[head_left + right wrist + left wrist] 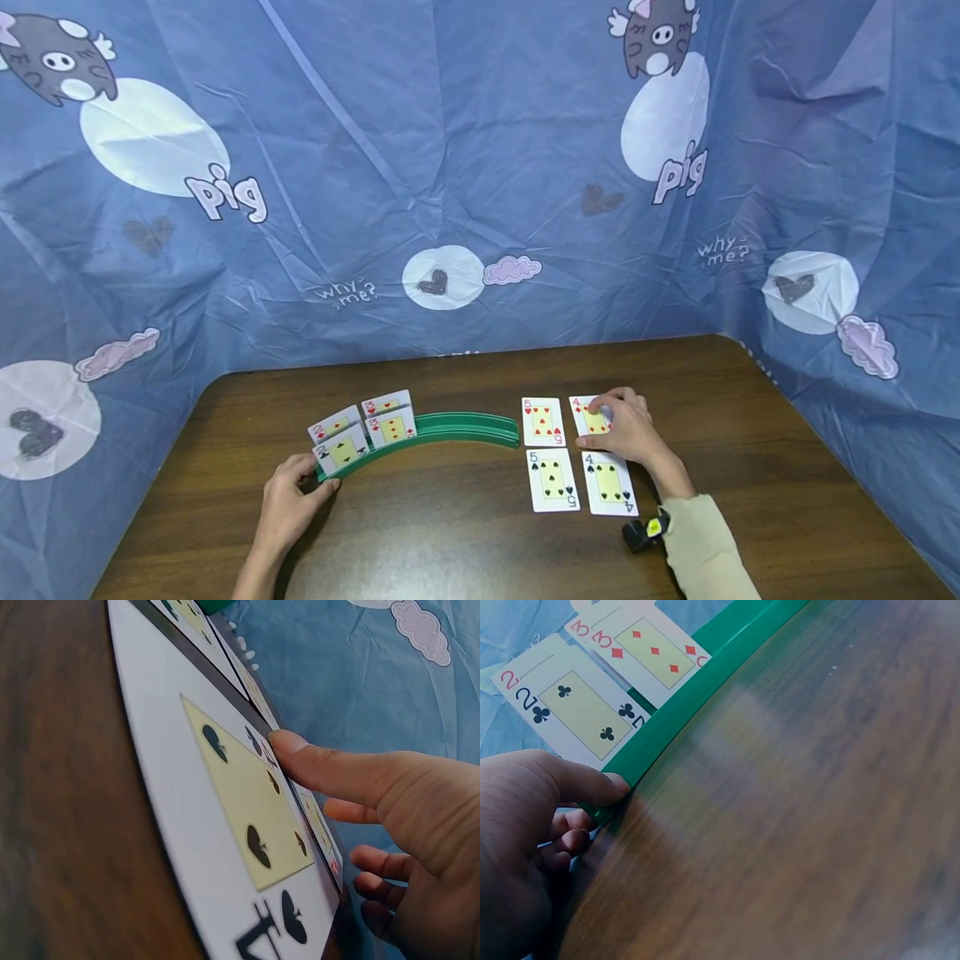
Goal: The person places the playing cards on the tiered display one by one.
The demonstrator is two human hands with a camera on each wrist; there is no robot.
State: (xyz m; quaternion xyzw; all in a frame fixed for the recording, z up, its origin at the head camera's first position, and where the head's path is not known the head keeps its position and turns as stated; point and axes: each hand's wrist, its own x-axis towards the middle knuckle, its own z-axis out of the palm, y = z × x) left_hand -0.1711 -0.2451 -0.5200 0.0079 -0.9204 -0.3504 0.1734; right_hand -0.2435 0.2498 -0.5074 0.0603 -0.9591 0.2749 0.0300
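At the left end of a curved green card holder [465, 427], my left hand [288, 500] grips the rim, thumb in front and fingers behind. Slotted upright in the holder are a two of clubs [342, 451] with a red two [333, 424] behind it, and a three of diamonds [392, 427] with another red three [386, 403] behind. My right hand [628, 427] reaches over a red four [582, 408], thumb and forefinger touching it as it lies on the table. The hand partly hides that card. Nearest below is the four of spades [610, 483].
Left of the fours lie a five of hearts [542, 422] and a five of spades [552, 481], face up. The brown wooden table [450, 533] backs onto a blue printed cloth [480, 167]. A small black device [639, 535] is on the right wrist.
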